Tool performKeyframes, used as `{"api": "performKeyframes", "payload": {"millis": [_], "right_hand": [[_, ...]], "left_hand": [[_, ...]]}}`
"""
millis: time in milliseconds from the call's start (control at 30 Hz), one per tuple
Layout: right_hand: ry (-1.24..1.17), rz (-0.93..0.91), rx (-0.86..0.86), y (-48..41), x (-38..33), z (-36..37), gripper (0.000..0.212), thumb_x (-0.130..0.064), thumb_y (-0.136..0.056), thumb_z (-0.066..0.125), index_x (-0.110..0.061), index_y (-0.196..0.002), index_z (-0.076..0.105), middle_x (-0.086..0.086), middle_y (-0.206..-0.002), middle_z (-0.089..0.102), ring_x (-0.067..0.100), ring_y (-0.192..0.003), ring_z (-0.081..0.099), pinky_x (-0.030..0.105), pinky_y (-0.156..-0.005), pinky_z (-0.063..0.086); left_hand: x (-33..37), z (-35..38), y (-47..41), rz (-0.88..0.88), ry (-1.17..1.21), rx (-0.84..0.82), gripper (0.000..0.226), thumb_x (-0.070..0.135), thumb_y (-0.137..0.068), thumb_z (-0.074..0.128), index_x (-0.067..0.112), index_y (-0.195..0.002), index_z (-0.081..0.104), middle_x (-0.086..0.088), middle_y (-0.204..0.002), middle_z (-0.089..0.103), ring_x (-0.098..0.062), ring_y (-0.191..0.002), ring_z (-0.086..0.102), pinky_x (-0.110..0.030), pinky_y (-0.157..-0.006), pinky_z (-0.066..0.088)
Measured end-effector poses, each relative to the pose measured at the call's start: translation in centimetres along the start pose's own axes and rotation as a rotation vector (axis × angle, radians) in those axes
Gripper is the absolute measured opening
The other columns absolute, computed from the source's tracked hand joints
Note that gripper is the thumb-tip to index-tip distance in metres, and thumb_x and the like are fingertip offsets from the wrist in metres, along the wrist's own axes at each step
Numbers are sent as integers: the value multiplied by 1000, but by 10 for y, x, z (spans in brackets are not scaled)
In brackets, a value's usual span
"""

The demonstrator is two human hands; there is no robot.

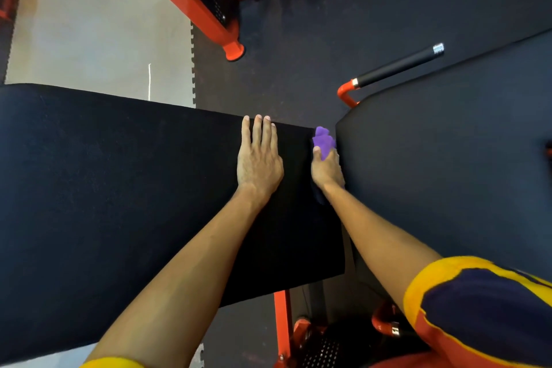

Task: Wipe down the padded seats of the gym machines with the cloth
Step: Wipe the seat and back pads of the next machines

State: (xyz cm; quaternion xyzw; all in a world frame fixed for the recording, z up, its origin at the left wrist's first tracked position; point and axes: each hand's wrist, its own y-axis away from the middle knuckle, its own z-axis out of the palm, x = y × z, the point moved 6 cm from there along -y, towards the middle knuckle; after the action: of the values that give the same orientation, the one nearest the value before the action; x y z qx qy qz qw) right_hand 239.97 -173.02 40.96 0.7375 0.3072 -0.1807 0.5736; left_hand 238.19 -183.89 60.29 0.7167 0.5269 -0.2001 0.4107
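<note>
Head view: two hands at the gap between two black pads.
Left hand lies flat, fingers straight, on the left pad; right hand grips a purple cloth at that pad's right edge, beside the right pad. Orange frame stands behind.

The seat pad is black upholstery, matt with a fine grain; the neighbouring pad looks smoother, with a faint sheen. The cloth is soft, crumpled purple fabric. The frame is glossy orange-painted metal (its handle has a matt black grip and a bright metal cap). The floor mat is dull, speckled rubber.
</note>
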Motion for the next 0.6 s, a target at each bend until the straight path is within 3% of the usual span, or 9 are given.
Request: {"api": "performKeyframes", "payload": {"millis": [133,267,467,600], "right_hand": [[22,-81,-47,32,-19,10,70,-56,-107,30,-19,-164,13,-2,-171,14,26,-155,23,46,-124,19],[43,-244,-56,81,5,18,70,-57,-106,34,-26,-164,10,-6,-171,12,18,-154,22,43,-126,21],[-25,42,-46,68,62,0,60,-50,-108,35,-24,-161,24,3,-160,37,30,-140,45,41,-106,38],[-29,7,-100,89,42,7,70,-55,-107,32,-20,-165,12,1,-170,17,26,-154,26,44,-122,24]], "left_hand": [[2,0,6,19,3,-14,65,39,-107,14,4,-160,1,-17,-169,0,-33,-156,-4,-55,-125,-4],[7,3,14,46,-5,-24,65,38,-107,11,4,-160,-2,-17,-168,-4,-33,-156,-7,-56,-124,-5],[26,10,43,78,-2,-27,63,38,-108,10,5,-159,-2,-15,-168,-4,-32,-156,-7,-55,-125,-5],[35,13,62,90,0,-23,63,38,-108,10,5,-160,-2,-16,-168,-4,-32,-156,-7,-55,-125,-5]]}}
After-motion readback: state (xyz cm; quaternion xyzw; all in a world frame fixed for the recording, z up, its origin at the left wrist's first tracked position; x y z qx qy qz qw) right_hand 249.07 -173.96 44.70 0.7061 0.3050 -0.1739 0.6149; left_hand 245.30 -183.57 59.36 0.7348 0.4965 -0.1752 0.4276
